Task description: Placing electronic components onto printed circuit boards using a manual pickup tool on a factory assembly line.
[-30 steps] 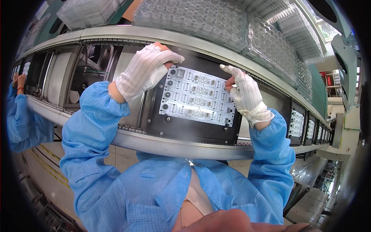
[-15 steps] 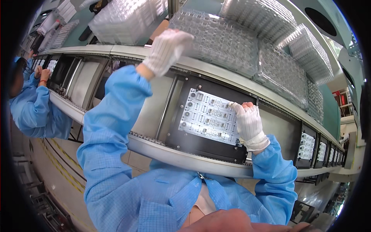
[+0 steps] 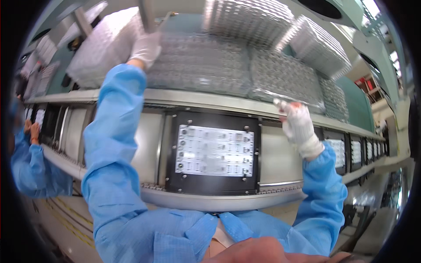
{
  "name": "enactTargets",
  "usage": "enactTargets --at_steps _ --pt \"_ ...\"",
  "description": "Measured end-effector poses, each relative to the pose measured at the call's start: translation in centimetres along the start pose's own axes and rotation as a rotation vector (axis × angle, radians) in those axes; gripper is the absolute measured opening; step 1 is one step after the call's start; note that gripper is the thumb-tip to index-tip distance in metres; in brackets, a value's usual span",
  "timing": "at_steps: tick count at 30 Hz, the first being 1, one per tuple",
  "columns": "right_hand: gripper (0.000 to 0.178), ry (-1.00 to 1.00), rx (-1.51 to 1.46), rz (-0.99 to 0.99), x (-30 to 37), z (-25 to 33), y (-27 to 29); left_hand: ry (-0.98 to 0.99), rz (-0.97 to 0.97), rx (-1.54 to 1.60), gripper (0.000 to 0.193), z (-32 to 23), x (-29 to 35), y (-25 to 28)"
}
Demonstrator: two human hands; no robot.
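My left hand (image 3: 147,49), in a white glove, reaches to the far side at the left edge of a clear plastic blister tray (image 3: 197,65). Its fingers are blurred, and whether it grips the tray I cannot make out. My right hand (image 3: 299,127), gloved with some bare fingertips showing, hovers over the conveyor near its far rail. Index finger and thumb are apart there, with nothing visible between them. Between my arms lies a white circuit board panel (image 3: 215,151) with several rows of components, flat on a black carrier plate (image 3: 212,186). Neither hand touches it.
Stacked clear trays (image 3: 105,48) stand at the far left, and more tray stacks (image 3: 247,19) at the back. Along the conveyor rail (image 3: 210,201) more carriers with boards (image 3: 337,151) sit to the right. A co-worker in a blue smock (image 3: 41,166) works at the far left.
My left hand has moved left and farther out to the trays. The right hand has left the panel's right edge and lifted away. My view has turned, so the panel appears squarer.
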State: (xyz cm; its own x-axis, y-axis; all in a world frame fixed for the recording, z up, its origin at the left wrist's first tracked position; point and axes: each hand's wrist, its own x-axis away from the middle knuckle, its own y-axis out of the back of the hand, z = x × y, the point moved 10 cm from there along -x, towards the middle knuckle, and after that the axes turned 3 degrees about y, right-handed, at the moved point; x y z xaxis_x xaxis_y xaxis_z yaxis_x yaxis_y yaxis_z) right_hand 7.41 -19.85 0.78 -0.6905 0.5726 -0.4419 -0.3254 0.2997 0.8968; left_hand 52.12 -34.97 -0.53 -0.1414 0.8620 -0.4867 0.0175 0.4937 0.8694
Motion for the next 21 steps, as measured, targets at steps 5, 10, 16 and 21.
enactTargets --at_steps 5,10,16,21 --pt "0.049 -0.322 0.123 -0.082 0.3 -12.5 1.2 -0.086 0.126 0.102 0.036 3.2 0.0 -0.1" --pt "0.051 -0.505 0.08 -0.196 -0.8 -21.0 0.4 -0.086 0.079 0.157 0.04 5.4 -0.2 1.4" --pt "0.047 -0.545 0.137 0.117 -5.3 -22.4 -5.7 -0.096 0.112 0.534 0.044 -0.4 5.3 9.1" --pt "0.05 -0.509 0.319 0.11 -7.0 -21.9 -3.5 -0.179 0.282 0.806 0.042 -9.0 14.0 13.2"
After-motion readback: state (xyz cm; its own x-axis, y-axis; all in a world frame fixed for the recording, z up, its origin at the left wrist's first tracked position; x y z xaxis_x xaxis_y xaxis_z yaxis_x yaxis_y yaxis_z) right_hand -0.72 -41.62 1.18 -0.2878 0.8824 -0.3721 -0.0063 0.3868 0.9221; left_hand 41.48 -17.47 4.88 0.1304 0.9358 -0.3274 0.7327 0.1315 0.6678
